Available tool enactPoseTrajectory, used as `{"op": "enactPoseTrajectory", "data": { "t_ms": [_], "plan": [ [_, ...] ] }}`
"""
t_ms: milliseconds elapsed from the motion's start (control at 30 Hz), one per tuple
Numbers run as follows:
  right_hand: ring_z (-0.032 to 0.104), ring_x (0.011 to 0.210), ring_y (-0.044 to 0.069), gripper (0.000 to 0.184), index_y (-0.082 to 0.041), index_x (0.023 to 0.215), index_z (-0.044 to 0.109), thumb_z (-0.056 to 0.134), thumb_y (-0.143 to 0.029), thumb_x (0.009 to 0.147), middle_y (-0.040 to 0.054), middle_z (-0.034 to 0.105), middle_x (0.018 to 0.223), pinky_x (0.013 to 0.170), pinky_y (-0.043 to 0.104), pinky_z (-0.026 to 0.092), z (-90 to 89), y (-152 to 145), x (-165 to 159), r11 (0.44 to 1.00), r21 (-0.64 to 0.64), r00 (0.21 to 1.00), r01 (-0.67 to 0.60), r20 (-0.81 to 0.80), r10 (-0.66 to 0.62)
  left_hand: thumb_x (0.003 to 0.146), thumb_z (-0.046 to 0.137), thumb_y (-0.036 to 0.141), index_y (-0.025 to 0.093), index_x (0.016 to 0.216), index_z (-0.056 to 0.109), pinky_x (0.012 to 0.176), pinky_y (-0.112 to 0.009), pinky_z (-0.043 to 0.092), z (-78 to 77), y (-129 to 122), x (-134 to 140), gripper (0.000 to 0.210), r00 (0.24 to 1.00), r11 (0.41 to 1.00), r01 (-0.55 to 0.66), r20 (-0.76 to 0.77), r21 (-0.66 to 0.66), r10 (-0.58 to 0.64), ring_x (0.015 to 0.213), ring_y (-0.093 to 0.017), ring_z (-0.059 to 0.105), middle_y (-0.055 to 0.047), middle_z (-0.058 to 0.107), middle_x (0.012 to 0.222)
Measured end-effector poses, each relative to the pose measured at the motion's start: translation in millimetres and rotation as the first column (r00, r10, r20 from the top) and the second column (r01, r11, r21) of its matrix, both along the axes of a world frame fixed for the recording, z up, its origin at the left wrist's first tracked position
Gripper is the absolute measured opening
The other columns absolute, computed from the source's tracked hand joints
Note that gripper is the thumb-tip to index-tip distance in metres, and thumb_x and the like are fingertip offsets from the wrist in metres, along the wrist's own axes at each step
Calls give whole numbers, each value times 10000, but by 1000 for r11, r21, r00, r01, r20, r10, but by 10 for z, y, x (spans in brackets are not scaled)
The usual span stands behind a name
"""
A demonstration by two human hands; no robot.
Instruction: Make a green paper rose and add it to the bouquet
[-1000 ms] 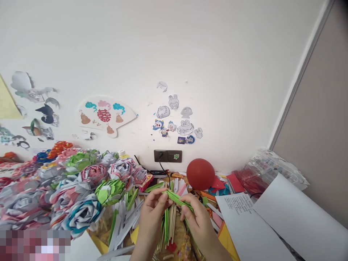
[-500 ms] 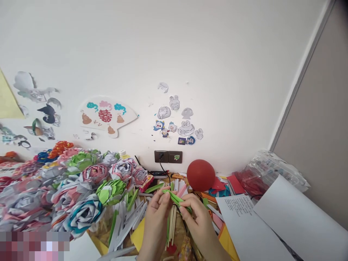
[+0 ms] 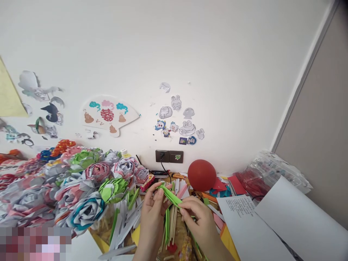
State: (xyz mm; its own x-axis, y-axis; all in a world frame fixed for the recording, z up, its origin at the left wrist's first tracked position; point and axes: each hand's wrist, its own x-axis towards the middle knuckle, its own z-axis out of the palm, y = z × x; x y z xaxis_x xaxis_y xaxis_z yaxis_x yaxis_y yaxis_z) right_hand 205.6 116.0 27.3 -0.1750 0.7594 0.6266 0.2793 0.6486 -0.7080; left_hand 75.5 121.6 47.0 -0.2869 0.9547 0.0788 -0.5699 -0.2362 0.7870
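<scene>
A folded strip of bright green paper (image 3: 172, 196) stretches between my two hands above the table. My left hand (image 3: 154, 204) pinches its upper left end between thumb and fingers. At the lower right end, my right hand (image 3: 196, 214) grips the same strip with thumb and forefinger. Beneath the hands lies a bundle of thin wooden sticks (image 3: 173, 224), with another green paper strip (image 3: 167, 223) beside it. Left of my left hand are folded white paper strips (image 3: 125, 224).
Many folded paper flowers (image 3: 86, 214) crowd the left side. A red balloon (image 3: 202, 175) rests against the wall below the sockets (image 3: 169, 156). White sheets (image 3: 239, 224) and a clear plastic bag (image 3: 282, 170) cover the right. A yellow paper sheet (image 3: 227, 241) lies by my right wrist.
My hands have drawn slightly apart, and the green strip now shows longer between them. My left hand has shifted a little to the left.
</scene>
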Motion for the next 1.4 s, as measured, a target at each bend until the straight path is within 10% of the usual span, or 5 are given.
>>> {"op": "enactPoseTrajectory", "data": {
  "t_ms": [400,867,1100,1400],
  "plan": [
    [581,667,159,37,-207,825,503,516,-224,795,18,610,778,579,230,427,-23,-10,-55,959,-268,995,94,-18,-103,711,670,387,202,1133,526,710,-305,525,-26,-13,42,483,979,992,125,-158,-16,-126,843,-220,665,-71,695,899],
    [527,649,141,192,-173,809,536,538,-365,812,-4,546,712,559,213,400,6,16,-48,855,-466,966,-227,-219,136,676,711,355,169,900,612,724,-271,488,-163,35,100,308,952,991,131,-273,-38,-136,790,-192,649,-49,707,814],
    [511,631,155,245,-188,751,564,434,-357,871,2,538,669,561,227,403,13,18,-15,939,-334,995,86,-18,-98,687,696,392,154,891,638,608,-251,484,-82,6,95,318,934,978,206,-291,-41,-209,682,-182,643,-59,712,797],
    [601,736,205,337,-181,880,629,386,-415,895,77,651,817,647,269,481,69,40,84,940,-266,972,212,-40,-230,689,690,422,165,885,695,923,-414,435,3,-48,78,323,957,974,214,-181,-78,-225,1047,-282,594,-126,684,1071]
  ]
}}
